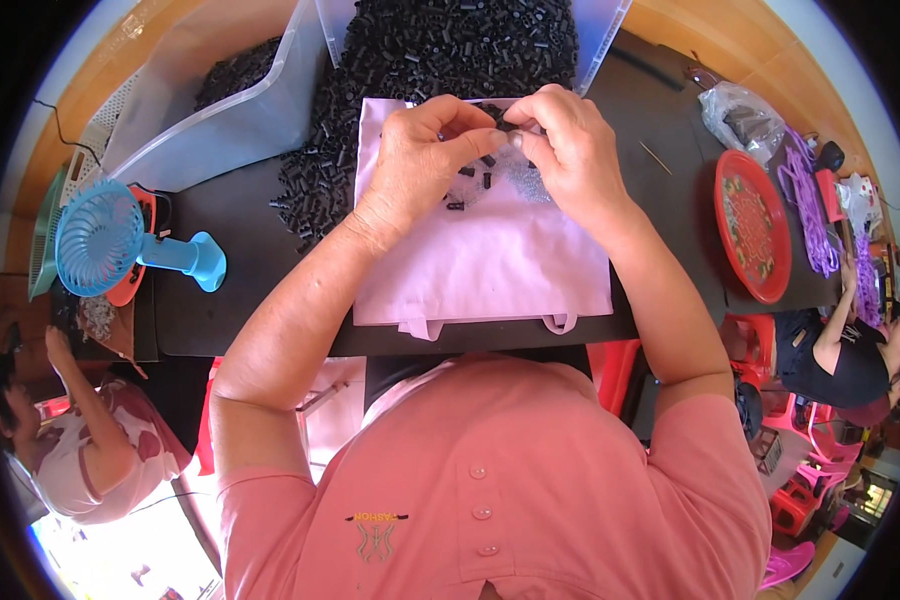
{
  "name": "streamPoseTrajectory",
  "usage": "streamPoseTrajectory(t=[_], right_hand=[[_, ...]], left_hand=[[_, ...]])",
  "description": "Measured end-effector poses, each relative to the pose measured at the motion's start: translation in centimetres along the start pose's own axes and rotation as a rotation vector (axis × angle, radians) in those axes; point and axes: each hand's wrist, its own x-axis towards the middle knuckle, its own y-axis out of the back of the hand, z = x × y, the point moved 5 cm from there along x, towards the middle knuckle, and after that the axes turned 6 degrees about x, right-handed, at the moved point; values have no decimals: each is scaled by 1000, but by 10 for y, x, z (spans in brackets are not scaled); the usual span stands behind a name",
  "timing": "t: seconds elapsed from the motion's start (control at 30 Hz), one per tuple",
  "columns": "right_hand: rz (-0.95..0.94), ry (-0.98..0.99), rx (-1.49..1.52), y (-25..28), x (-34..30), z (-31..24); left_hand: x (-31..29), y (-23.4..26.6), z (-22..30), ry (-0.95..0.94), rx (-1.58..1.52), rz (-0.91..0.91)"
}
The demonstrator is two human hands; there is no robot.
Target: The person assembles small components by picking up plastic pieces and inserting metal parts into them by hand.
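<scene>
Above a pink cloth bag lying flat on the table, my two hands meet fingertip to fingertip. My left hand is closed in a pinch on a small black piece, mostly covered by the fingers. The thumb and forefinger of my right hand press together right beside it; whatever is between them is too small to make out. Beneath the hands, several short black tube-like pieces and a patch of tiny clear bits are scattered on the bag.
A large heap of black pieces fills a clear bin and spills leftward. Another translucent bin stands left, near a blue fan. At right are a red tray, a plastic bag and purple cord. People sit at both sides.
</scene>
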Motion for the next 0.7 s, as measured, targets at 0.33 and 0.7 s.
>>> streamPoseTrajectory(t=[0.33, 0.7], right_hand=[[102, 83, 31, 4, 0, -15], [57, 30, 301, 5, 0, -10]], left_hand=[[-2, -6, -6, 170, -324, -60], [0, -8, -7, 186, -444, -133]])
